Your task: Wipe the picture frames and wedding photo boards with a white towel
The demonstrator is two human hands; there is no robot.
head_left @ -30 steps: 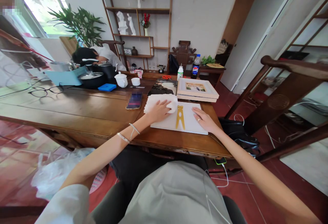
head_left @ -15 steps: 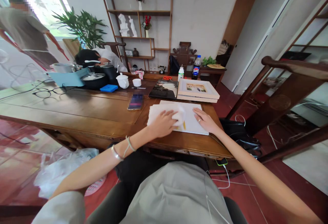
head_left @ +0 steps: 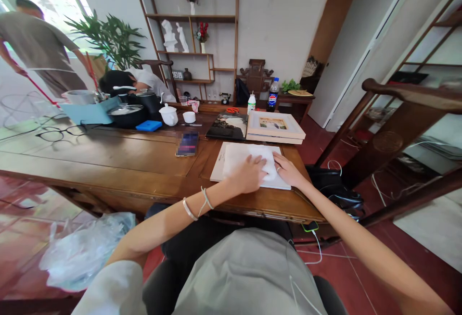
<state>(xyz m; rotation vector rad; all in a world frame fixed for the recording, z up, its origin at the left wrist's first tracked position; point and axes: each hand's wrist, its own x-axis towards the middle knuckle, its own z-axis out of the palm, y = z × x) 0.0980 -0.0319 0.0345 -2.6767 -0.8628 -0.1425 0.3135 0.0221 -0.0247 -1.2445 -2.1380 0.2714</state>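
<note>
A white board [head_left: 218, 168] lies flat on the wooden table [head_left: 119, 156] in front of me. Over it lies a sheet of soft white wrapping [head_left: 245, 154]. My left hand [head_left: 249, 176] grips a bunched fold of that sheet near the board's near right corner. My right hand [head_left: 288, 170] rests flat with fingers spread on the board's right edge, touching the sheet. The yellow peg seen earlier is hidden under the sheet.
A framed picture [head_left: 274, 126] and a dark print [head_left: 228, 126] lie beyond the board. A phone [head_left: 186, 144] lies to the left. A kettle, teapot [head_left: 169, 114], bottles and glasses [head_left: 54, 134] stand farther back. One person leans on the table's far side; another stands at the window. A chair [head_left: 400, 132] stands to the right.
My left hand has dragged the white sheet rightward across the board, covering the yellow peg. My right hand has stayed on the board's right edge.
</note>
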